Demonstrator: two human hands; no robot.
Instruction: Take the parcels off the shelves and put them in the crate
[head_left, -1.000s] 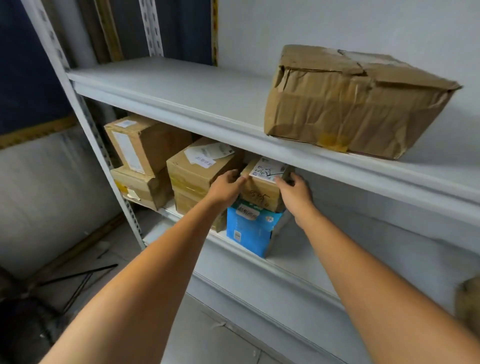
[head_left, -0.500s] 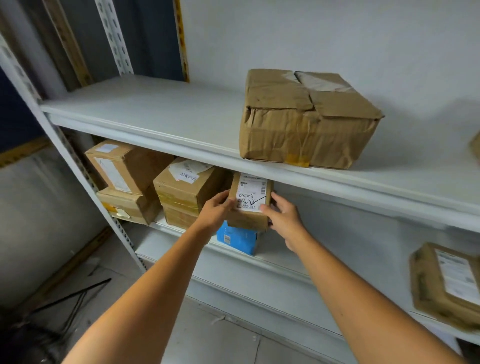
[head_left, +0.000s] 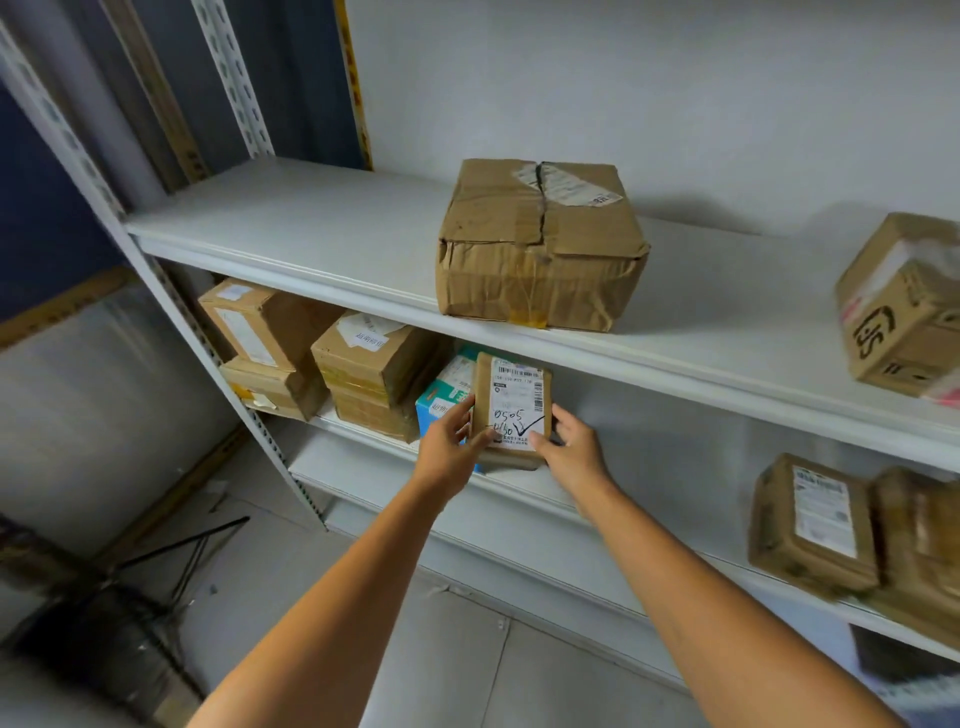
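Observation:
A small brown parcel (head_left: 511, 410) with a white label marked "0505" stands tilted toward me at the front edge of the lower shelf (head_left: 524, 499). My left hand (head_left: 449, 447) grips its left side and my right hand (head_left: 569, 449) grips its right side. Behind it sits a blue box (head_left: 441, 397). To its left are two stacks of brown parcels (head_left: 374, 379), (head_left: 265, 343). A large crumpled brown box (head_left: 535, 249) rests on the upper shelf (head_left: 322, 244). No crate is in view.
Another brown box (head_left: 904, 306) stands on the upper shelf at the right edge. Two flat parcels (head_left: 815, 525), (head_left: 924, 545) lie on the lower shelf at right. The shelf's perforated upright (head_left: 171, 312) runs down the left. Dark clutter (head_left: 104, 623) lies on the floor.
Both hands have drawn the small labelled parcel forward off the blue box to the shelf's front edge, its label now facing me. The view has shifted right and back.

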